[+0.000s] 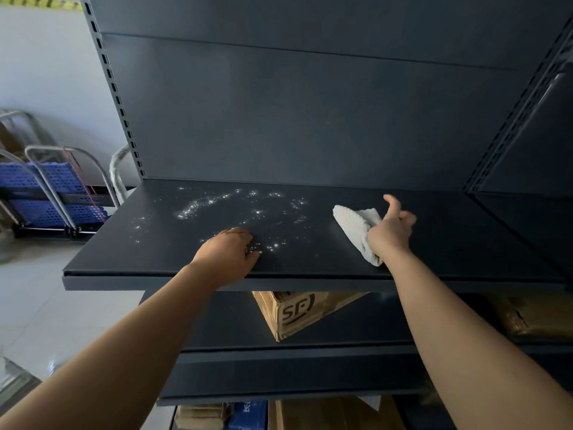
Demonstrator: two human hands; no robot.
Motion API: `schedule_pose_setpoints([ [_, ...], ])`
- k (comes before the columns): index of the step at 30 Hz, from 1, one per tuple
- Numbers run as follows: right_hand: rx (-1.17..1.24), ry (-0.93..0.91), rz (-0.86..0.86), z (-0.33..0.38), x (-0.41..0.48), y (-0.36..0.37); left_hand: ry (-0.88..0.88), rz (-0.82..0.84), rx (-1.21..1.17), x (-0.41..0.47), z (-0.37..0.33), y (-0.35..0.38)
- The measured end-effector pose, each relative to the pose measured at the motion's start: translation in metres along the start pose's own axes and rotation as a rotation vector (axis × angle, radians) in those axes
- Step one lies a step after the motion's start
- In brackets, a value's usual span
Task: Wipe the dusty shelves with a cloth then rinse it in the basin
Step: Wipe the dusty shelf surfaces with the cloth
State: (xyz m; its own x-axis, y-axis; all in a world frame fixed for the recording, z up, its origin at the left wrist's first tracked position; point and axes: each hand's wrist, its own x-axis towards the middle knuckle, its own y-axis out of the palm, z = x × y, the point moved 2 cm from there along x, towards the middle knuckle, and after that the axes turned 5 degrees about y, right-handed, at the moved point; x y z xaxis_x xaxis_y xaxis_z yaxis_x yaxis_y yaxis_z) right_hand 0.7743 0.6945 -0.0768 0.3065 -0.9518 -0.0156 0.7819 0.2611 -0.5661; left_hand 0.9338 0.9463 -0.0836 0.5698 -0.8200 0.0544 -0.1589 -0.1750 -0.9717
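A dark metal shelf (449, 237) runs across the view at chest height. White dust specks (217, 203) are scattered over its left and middle part. My right hand (391, 229) grips a crumpled white cloth (356, 226) that rests on the shelf right of the dust, thumb raised. My left hand (229, 254) lies palm down on the shelf near its front edge, fingers touching the nearest specks and holding nothing.
Below hang two more dark shelves; a cardboard box (297, 311) sits on the upper one and more boxes (533, 315) at right. Blue folding carts (46, 193) stand on the tiled floor at left. A slotted upright (114, 88) frames the back panel.
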Motion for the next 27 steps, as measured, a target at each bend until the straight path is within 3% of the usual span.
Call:
schedule_pose_setpoints([
  [4,-0.281,-0.378,-0.007,-0.001,0.007,-0.005,0.007,-0.049,-0.013,0.003,0.001,0.004],
  [9,-0.434,-0.491,0.178,-0.010,-0.001,0.015,-0.004,-0.098,-0.019,0.004,0.001,0.009],
  [14,-0.492,-0.531,0.218,0.008,-0.023,0.044,-0.021,-0.137,-0.033,0.002,0.000,0.014],
  [18,-0.406,-0.746,0.297,0.028,-0.085,0.083,-0.040,-0.160,-0.038,-0.003,0.008,0.006],
  [19,-0.359,-0.775,0.343,0.048,-0.099,0.112,-0.082,-0.158,-0.040,-0.003,0.042,-0.001],
  [22,-0.208,-0.655,0.380,0.066,-0.088,0.128,-0.137,-0.134,0.012,0.000,0.084,-0.011],
  [27,-0.363,-0.299,0.163,0.061,-0.015,0.136,-0.155,-0.028,0.029,0.026,0.137,-0.036],
])
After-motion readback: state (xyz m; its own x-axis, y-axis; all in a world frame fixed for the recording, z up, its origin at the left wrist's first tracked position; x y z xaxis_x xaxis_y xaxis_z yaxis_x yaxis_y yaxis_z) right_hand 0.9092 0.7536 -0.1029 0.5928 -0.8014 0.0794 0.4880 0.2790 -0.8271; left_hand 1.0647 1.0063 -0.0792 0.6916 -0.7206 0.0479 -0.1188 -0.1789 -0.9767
